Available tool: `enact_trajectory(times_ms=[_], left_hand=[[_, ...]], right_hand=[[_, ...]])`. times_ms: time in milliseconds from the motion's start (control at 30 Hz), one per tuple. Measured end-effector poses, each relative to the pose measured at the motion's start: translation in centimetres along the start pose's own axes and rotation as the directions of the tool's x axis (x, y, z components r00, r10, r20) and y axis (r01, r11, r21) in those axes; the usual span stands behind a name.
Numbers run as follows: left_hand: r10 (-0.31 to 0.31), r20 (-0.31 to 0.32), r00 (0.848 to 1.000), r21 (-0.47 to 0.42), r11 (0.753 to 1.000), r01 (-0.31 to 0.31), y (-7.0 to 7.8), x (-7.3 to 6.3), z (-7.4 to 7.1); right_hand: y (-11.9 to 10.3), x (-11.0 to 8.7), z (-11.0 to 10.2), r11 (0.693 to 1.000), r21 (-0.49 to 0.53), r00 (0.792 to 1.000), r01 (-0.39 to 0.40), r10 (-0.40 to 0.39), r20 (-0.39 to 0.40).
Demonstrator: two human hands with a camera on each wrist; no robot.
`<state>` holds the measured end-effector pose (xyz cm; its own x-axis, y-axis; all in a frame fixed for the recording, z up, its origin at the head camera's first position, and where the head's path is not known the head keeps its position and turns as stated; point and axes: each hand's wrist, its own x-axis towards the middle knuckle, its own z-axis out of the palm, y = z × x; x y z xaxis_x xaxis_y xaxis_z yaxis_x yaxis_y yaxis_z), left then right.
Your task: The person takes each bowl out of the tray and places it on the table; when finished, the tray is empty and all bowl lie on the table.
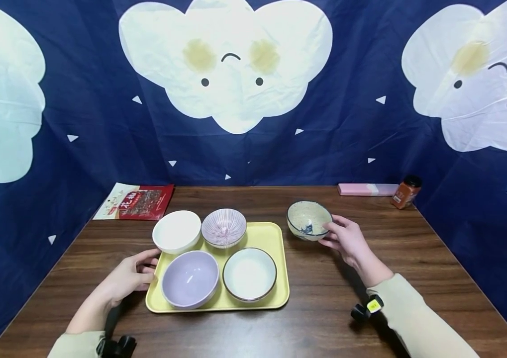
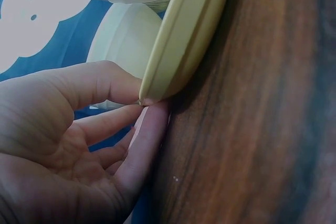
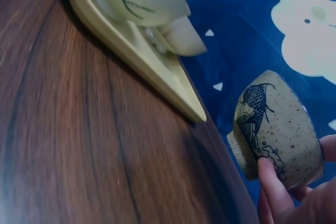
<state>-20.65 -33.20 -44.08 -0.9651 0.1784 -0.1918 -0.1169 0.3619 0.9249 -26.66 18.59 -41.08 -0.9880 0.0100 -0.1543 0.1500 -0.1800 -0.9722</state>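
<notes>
Red packet (image 1: 134,202) behind-left of tray (image 1: 259,236), pink box (image 1: 362,189) and jar (image 1: 407,192) back-right; four bowls (image 1: 190,278) in it; left hand (image 1: 129,276) pinches its left edge, right hand (image 1: 347,241) pinches speckled bowl (image 1: 307,216) right of tray

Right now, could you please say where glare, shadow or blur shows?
Head view: a pale sheen on the near table, a dark shadow below the right hand; left wrist view: the table's grain looks soft toward the right edge; right wrist view: a dim shadow on the table near the speckled bowl.
</notes>
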Motion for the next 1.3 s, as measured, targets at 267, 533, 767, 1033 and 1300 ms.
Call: enact_trajectory(times_ms=[267, 533, 767, 1033, 1300], left_hand=[[0.000, 0.000, 1.000, 0.003, 1.000, 0.000, 0.2, 0.0, 0.0], [-0.001, 0.004, 1.000, 0.004, 1.000, 0.001, 0.1, 0.0, -0.2], [0.005, 0.005, 1.000, 0.003, 1.000, -0.005, -0.2, 0.1, -0.3], [0.008, 0.010, 1.000, 0.002, 1.000, -0.008, -0.5, 0.3, -0.3], [-0.011, -0.001, 1.000, 0.013, 1.000, 0.011, -0.4, 0.3, -0.2]], right_hand=[[0.4, -0.4, -1.9, 1.000, -0.017, 0.999, -0.025, 0.025, -0.026], [1.0, -0.6, -2.4, 1.000, -0.012, 0.999, -0.026, 0.026, -0.035], [1.1, -0.7, -2.3, 0.999, -0.019, 0.999, -0.033, 0.032, -0.043], [1.4, -0.8, -2.4, 0.999, -0.032, 0.999, -0.034, 0.033, -0.038], [1.0, -0.8, -2.5, 0.987, -0.154, 0.998, -0.047, 0.041, -0.045]])
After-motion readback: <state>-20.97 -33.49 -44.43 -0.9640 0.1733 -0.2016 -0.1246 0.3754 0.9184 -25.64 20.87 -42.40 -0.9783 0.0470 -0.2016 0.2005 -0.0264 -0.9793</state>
